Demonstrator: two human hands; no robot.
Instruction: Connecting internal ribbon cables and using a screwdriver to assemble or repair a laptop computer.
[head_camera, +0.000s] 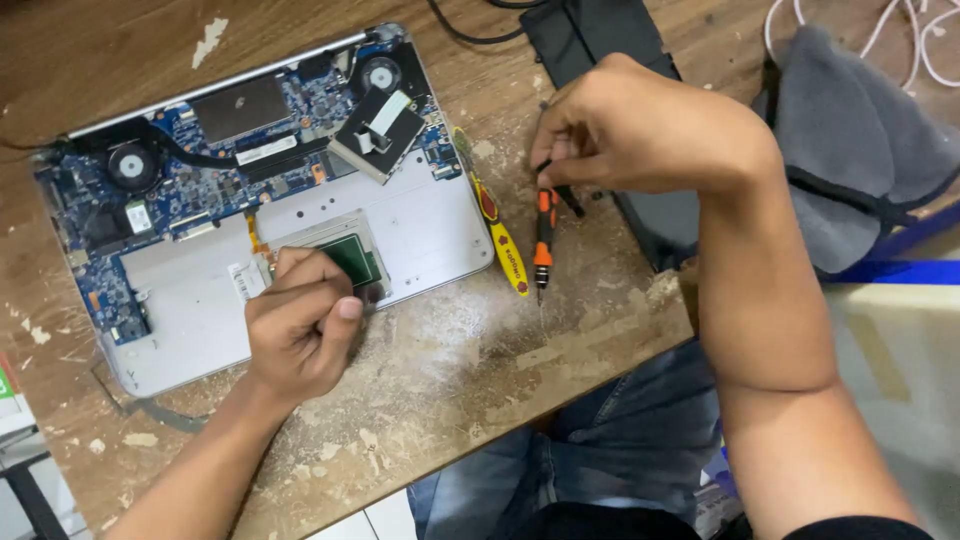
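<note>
Right hand (640, 130) pinches the orange screwdriver (543, 240) beside the opened laptop (300, 200); left hand (300, 325) rests curled on it.

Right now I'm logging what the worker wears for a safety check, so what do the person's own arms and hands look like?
Both hands are bare: no gloves, rings, watch or wristband show on the left hand or the right hand. Both forearms are uncovered. A dark sleeve edge shows only at the upper right arm, at the picture's bottom edge. No sleeve shows on the left arm in view.
</note>
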